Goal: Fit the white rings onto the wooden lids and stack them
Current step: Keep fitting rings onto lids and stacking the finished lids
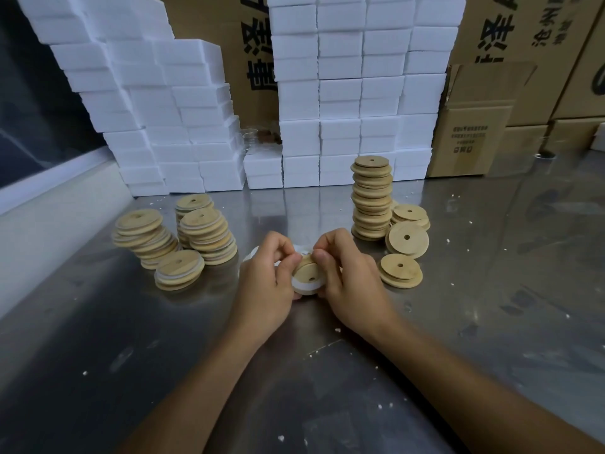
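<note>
Taking the wooden lid (307,273) held at the middle of the metal table (458,322) as the landmark: far to its left and slightly behind stood the leaning stacks of ringed lids (173,237), white bands showing between the wooden discs, with a short pile lying nearest the lid. Behind those rose a wall of white foam blocks (183,126), backed by cardboard boxes (491,93).

Just left of the lid, the left hand (266,273) had its fingers curled, thumb and fingertips pinching the lid's upper left edge. A white ring (306,285) wrapped the lower rim of the lid, and more white showed behind the left hand's fingers, too hidden to identify.

Just right of the lid, the right hand (347,273) gripped it as well, thumb pressed on the top edge beside the left thumb, fingers curled round the far side. The lid was tilted, its centre hole facing the camera.

Further right stood a tall stack of bare lids (371,198), with several loose bare lids (401,270) beside its base.
</note>
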A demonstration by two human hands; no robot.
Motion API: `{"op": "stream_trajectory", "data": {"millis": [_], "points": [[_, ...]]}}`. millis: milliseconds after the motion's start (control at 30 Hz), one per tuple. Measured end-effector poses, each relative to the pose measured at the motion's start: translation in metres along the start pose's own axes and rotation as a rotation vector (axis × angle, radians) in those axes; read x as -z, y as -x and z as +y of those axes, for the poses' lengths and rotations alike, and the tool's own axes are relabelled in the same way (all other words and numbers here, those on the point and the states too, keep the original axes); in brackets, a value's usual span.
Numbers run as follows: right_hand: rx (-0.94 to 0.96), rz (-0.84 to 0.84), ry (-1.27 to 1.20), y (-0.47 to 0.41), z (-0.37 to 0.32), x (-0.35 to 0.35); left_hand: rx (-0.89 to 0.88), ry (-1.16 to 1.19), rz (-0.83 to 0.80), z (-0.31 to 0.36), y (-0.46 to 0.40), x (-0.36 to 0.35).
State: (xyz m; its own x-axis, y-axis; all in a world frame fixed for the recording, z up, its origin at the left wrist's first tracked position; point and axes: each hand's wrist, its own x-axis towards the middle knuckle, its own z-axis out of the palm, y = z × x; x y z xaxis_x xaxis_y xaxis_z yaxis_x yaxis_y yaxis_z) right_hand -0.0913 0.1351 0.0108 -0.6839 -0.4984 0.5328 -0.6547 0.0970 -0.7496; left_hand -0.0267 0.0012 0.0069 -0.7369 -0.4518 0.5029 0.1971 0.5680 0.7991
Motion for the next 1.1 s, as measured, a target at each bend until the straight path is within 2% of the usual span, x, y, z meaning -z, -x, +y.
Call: {"op": "stream_trajectory", "data": {"millis": [233,467,600,867,1100], "points": [[-0.076,-0.045,-0.147,-0.001,0.001,-0.002,-0.089,-0.053,0.090,-0.002,-0.002,0.002],[-0.158,0.030,-0.094,-0.005,0.008,-0.001,0.010,0.106,-0.089,-0.002,0.000,0.003],[-0.172,0.022,-0.128,-0.004,0.006,0.000,-0.026,0.064,-0.059,-0.001,-0.001,0.004],[-0.177,-0.025,-0.112,-0.006,0.006,0.000,0.151,0.196,-0.025,-0.004,-0.003,0.009],[-0.172,-0.050,0.010,-0.010,0.008,0.008,0.212,0.238,-0.062,-0.004,-0.005,0.014]]}}
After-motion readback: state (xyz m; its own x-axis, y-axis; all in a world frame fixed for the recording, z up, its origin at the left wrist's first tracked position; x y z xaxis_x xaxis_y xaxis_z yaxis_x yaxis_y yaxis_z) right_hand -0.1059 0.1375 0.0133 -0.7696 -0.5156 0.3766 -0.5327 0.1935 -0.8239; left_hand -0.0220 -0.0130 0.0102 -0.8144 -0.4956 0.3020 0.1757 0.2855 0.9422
